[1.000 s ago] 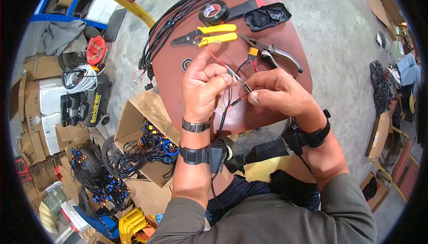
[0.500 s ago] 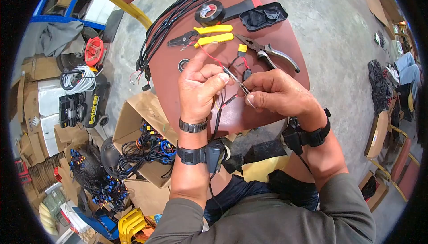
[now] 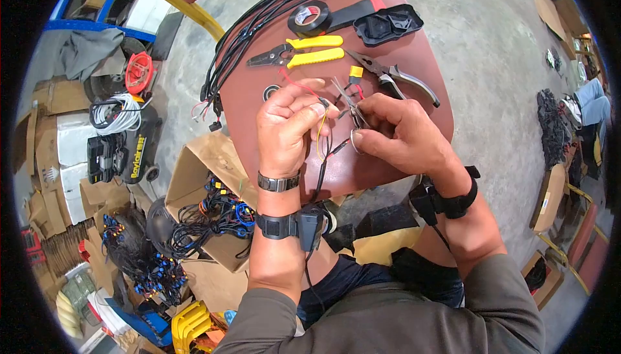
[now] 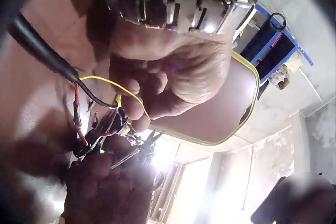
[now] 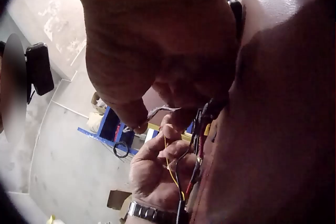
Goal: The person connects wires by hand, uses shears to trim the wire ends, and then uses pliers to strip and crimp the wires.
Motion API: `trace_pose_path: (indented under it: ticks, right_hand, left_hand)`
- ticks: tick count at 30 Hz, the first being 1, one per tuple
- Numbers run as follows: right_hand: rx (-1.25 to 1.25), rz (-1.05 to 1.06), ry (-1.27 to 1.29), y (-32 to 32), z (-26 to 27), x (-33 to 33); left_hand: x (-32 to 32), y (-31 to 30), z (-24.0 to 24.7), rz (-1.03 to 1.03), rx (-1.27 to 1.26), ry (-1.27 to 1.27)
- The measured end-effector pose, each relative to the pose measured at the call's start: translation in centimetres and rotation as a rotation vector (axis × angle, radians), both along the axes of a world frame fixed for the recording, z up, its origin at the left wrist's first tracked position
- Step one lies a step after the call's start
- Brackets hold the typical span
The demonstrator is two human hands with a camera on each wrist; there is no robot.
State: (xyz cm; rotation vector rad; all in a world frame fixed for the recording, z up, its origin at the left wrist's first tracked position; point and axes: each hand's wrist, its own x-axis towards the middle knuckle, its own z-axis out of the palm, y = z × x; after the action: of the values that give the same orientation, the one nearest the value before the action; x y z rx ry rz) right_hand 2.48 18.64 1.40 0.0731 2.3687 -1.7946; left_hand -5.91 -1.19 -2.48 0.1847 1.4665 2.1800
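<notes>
I see the left hand (image 3: 286,127) pinching the red wire (image 3: 299,85) and yellow wire (image 3: 323,139) above the brown tabletop (image 3: 244,116), right hand (image 3: 404,135) clamped on small scissors (image 3: 350,103) just right, blades apart, strippers (image 3: 315,57) and pliers (image 3: 417,85) close on the far side, room toward the left edge.

Pliers (image 3: 393,73), tape (image 3: 321,24) and bundled cables (image 3: 253,24) mark a workshop.

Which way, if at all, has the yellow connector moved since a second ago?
Yes. In the head view, the yellow connector now sits slightly further left, away from the pliers, which lie in the same place on the red-brown surface.
</notes>
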Motion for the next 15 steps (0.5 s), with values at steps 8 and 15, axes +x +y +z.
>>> trace_pose_path:
  ticks: [8, 15]
  right_hand:
    - [0.307, 0.044, 0.286, -0.5, -1.2, -0.2]
    - [0.343, 0.05, 0.342, -0.6, -2.0, -0.1]
  left_hand:
    - [0.0, 0.1, -0.4, 0.044, 0.068, -0.018]
    - [0.2, 0.2, -1.0, 0.073, 0.065, -0.022]
